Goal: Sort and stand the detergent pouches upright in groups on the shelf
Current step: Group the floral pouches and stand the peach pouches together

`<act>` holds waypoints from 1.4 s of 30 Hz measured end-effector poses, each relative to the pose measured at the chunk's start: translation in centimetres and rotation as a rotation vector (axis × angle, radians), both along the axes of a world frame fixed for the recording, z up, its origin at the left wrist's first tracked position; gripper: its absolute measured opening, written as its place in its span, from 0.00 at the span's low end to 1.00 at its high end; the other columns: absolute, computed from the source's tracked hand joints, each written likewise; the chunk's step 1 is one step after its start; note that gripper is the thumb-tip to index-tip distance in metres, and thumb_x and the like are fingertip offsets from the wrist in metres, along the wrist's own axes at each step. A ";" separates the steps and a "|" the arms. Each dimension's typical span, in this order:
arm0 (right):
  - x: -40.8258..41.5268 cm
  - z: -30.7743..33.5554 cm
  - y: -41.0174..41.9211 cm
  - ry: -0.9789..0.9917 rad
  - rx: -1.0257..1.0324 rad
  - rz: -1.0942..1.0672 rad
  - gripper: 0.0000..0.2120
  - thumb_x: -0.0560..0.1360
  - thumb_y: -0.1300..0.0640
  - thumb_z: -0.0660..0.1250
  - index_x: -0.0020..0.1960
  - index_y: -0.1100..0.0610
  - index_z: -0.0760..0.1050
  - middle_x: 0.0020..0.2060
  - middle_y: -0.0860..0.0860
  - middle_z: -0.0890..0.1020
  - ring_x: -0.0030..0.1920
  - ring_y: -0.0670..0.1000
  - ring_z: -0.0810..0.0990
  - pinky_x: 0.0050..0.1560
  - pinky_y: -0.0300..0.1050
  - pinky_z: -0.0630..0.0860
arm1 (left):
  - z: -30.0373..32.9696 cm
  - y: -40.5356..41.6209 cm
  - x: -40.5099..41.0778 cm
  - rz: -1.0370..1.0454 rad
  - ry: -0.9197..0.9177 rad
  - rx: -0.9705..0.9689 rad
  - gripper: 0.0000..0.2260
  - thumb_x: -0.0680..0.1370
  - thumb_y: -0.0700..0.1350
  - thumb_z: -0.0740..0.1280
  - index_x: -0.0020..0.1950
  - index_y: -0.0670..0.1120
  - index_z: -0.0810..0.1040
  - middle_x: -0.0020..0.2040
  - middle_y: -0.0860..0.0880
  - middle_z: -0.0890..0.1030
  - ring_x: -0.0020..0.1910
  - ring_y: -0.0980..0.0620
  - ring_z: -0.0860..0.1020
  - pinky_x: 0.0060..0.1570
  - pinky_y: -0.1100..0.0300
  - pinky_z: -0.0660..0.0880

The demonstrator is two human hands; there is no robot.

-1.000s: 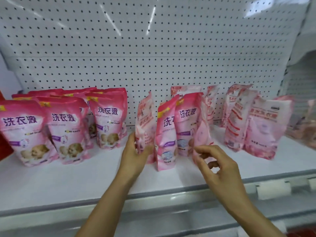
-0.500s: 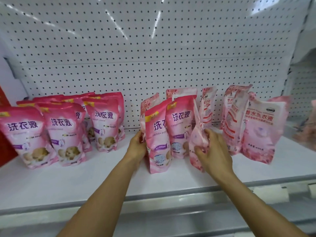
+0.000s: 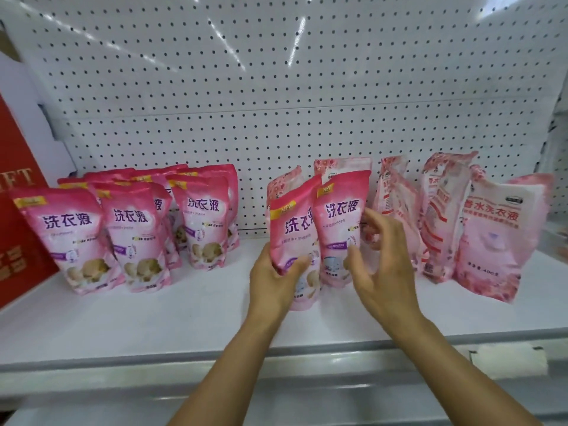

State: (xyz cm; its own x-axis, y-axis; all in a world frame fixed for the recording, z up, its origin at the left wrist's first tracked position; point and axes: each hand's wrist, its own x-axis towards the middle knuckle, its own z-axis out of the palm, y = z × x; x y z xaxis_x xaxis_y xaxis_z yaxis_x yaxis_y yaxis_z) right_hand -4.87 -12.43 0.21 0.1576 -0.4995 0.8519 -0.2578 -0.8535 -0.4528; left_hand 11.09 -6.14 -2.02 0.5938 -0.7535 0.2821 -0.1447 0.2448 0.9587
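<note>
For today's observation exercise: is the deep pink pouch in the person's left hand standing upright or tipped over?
Roughly upright, leaning slightly: the pouch has its top seam uppermost and its base near the shelf, the left hand gripping its lower part.

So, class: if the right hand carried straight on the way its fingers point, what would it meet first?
Most likely the second dark pink pouch, standing just ahead of the right hand, whose spread fingers overlap its front. Contact can't be judged from this one view.
</note>
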 end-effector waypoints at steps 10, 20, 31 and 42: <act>1.9 -0.2 -7.9 -0.208 0.885 0.479 0.42 0.57 0.43 0.82 0.67 0.49 0.70 0.58 0.52 0.83 0.57 0.56 0.82 0.57 0.62 0.78 | 0.1 8.0 5.4 -0.043 -0.041 0.004 0.16 0.76 0.40 0.71 0.62 0.51 0.75 0.54 0.53 0.86 0.52 0.54 0.84 0.46 0.59 0.82; 2.1 -0.2 -0.7 -0.056 0.869 0.406 0.16 0.63 0.58 0.78 0.49 0.55 0.81 0.41 0.49 0.87 0.39 0.48 0.86 0.36 0.41 0.79 | -0.1 13.9 12.5 0.090 -0.027 -0.055 0.14 0.77 0.38 0.69 0.61 0.49 0.77 0.54 0.51 0.86 0.53 0.52 0.84 0.47 0.59 0.82; 17.0 -0.8 5.6 0.006 0.761 0.407 0.16 0.65 0.56 0.79 0.52 0.51 0.81 0.43 0.44 0.86 0.41 0.40 0.85 0.40 0.34 0.80 | -0.7 19.4 24.1 0.192 0.106 -0.167 0.19 0.68 0.46 0.78 0.57 0.51 0.79 0.53 0.44 0.85 0.49 0.48 0.84 0.45 0.55 0.82; 25.4 -1.2 5.5 -0.024 0.794 0.343 0.24 0.65 0.54 0.79 0.58 0.53 0.77 0.49 0.47 0.85 0.47 0.47 0.85 0.49 0.48 0.82 | -0.2 19.0 31.8 0.256 0.122 -0.116 0.15 0.79 0.36 0.66 0.63 0.51 0.76 0.56 0.47 0.85 0.57 0.42 0.82 0.61 0.34 0.74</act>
